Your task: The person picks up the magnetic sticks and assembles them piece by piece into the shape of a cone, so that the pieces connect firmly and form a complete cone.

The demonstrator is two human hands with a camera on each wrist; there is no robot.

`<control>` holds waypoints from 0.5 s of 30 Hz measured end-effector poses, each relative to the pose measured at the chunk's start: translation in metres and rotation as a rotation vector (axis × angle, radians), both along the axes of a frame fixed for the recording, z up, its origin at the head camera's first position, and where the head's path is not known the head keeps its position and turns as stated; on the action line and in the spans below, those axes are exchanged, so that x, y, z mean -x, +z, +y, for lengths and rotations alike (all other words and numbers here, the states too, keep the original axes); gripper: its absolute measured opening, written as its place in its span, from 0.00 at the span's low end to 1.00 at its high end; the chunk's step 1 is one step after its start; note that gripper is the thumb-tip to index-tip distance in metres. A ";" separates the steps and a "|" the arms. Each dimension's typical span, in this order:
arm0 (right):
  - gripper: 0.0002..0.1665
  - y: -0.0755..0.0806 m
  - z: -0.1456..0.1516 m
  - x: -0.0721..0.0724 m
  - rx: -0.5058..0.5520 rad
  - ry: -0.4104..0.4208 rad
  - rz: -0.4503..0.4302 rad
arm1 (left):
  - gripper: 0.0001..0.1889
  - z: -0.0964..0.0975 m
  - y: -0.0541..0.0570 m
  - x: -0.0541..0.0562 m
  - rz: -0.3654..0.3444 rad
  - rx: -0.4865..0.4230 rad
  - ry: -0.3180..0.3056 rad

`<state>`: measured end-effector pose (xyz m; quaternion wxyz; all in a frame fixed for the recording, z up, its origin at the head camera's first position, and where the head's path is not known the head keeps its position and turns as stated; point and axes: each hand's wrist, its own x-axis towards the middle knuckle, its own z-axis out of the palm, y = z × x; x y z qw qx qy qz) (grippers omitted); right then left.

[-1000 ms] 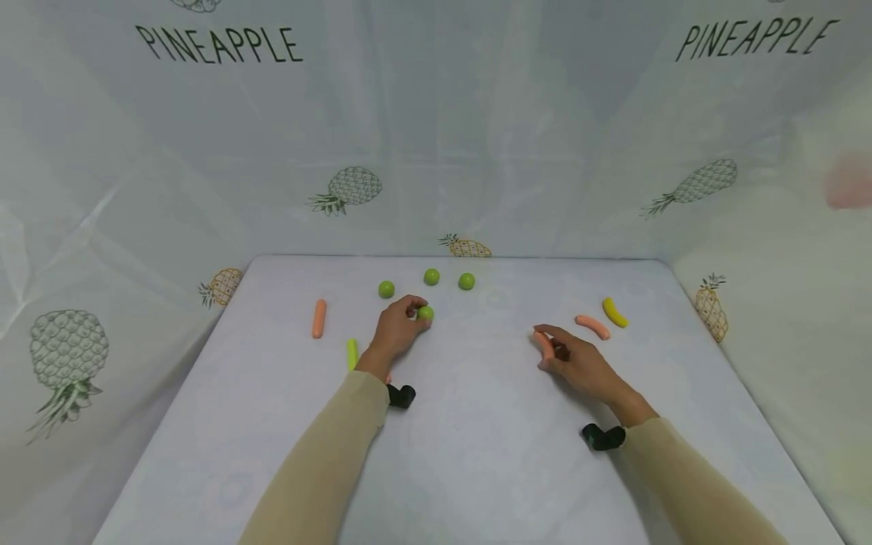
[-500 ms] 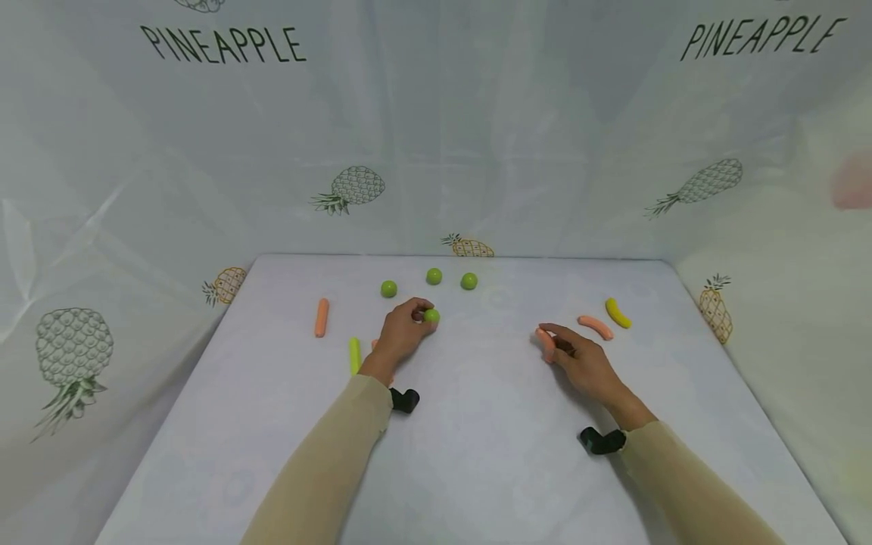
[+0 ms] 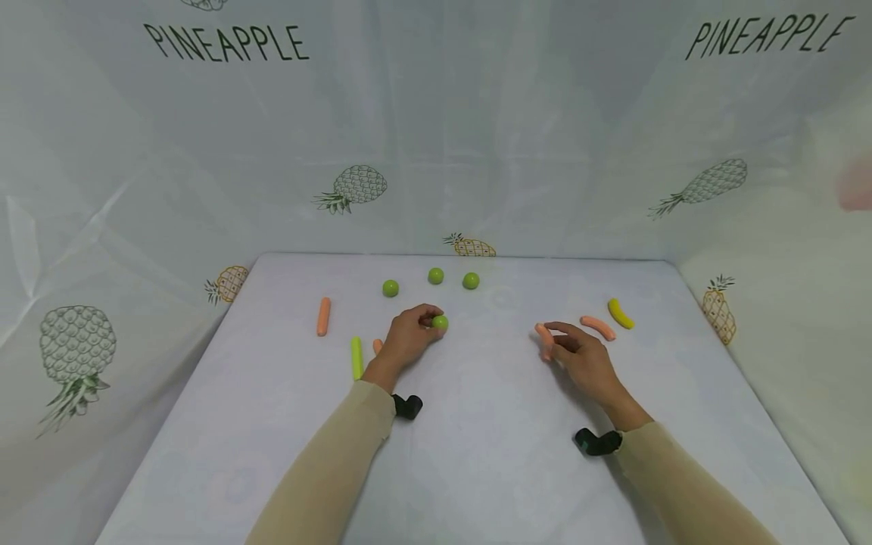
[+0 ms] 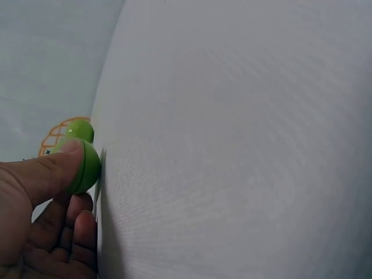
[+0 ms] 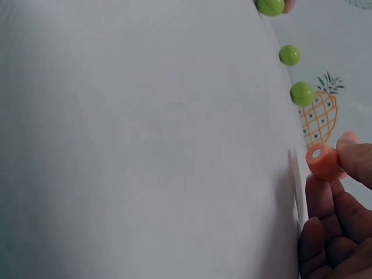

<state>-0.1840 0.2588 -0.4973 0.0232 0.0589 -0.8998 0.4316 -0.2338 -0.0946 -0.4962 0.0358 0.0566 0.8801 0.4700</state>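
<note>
In the head view my left hand point(image 3: 407, 337) pinches a green ball point(image 3: 440, 323) over the middle of the white table. A seam line shows on this ball point(image 4: 90, 168) in the left wrist view, the thumb pressed on its side. My right hand point(image 3: 587, 363) holds a curved orange-pink, sausage-like stick point(image 3: 545, 341) between thumb and fingers, tilted just above the table. The right wrist view shows a round hole in the end of that stick point(image 5: 323, 163). Nearest that hand lie another orange-pink curved stick point(image 3: 598, 328) and a yellow banana-shaped piece point(image 3: 621, 313).
Three more green balls point(image 3: 436, 275) sit near the table's back edge. On the left lie an orange stick point(image 3: 323, 316) and a yellow-green stick point(image 3: 357, 357). A further orange piece point(image 3: 378, 346) is partly hidden behind my left arm. A pineapple-print sheet point(image 3: 545, 151) hangs behind the table point(image 3: 477, 454).
My left hand has brought the green ball slightly right and nearer to me. My right hand has shifted a little left with its stick, whose lower end now shows more.
</note>
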 end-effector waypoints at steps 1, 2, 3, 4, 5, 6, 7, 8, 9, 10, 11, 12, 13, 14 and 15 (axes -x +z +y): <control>0.23 0.000 -0.001 0.000 0.010 -0.003 -0.006 | 0.17 0.000 0.000 0.000 -0.001 0.001 -0.004; 0.23 -0.001 -0.002 0.001 0.019 -0.003 -0.010 | 0.18 0.000 0.000 -0.001 -0.001 0.004 -0.010; 0.23 -0.001 -0.003 0.001 0.026 -0.005 -0.015 | 0.19 0.000 0.000 -0.001 -0.003 0.007 -0.016; 0.23 -0.001 -0.004 0.001 0.032 -0.003 -0.022 | 0.20 -0.001 0.000 -0.001 -0.006 0.011 -0.023; 0.24 -0.001 -0.006 0.001 0.035 -0.002 -0.029 | 0.20 -0.001 0.000 -0.001 -0.007 0.018 -0.029; 0.24 0.000 -0.008 0.001 0.043 -0.003 -0.039 | 0.21 -0.001 0.000 -0.001 -0.009 0.022 -0.035; 0.24 0.001 -0.010 0.001 0.050 -0.004 -0.048 | 0.21 -0.002 0.000 -0.001 -0.008 0.028 -0.044; 0.24 0.001 -0.012 0.001 0.054 -0.002 -0.054 | 0.21 -0.002 -0.001 -0.001 -0.004 0.032 -0.053; 0.25 0.002 -0.015 0.001 0.058 -0.002 -0.061 | 0.21 -0.002 0.000 -0.001 0.002 0.034 -0.064; 0.25 0.003 -0.018 0.001 0.061 0.000 -0.066 | 0.21 -0.001 0.000 -0.001 0.008 0.036 -0.075; 0.25 0.004 -0.021 0.001 0.065 -0.001 -0.072 | 0.21 -0.001 0.000 -0.002 0.015 0.034 -0.087; 0.25 0.005 -0.024 0.002 0.067 -0.001 -0.074 | 0.21 0.000 0.000 -0.002 0.021 0.034 -0.101; 0.25 0.006 -0.027 0.002 0.068 -0.002 -0.078 | 0.21 0.001 0.000 -0.003 0.028 0.035 -0.117; 0.25 0.007 -0.031 0.003 0.073 -0.001 -0.082 | 0.20 0.002 0.001 -0.003 0.032 0.035 -0.130; 0.25 0.007 -0.034 0.003 0.077 0.000 -0.088 | 0.20 0.003 0.001 -0.004 0.033 0.034 -0.141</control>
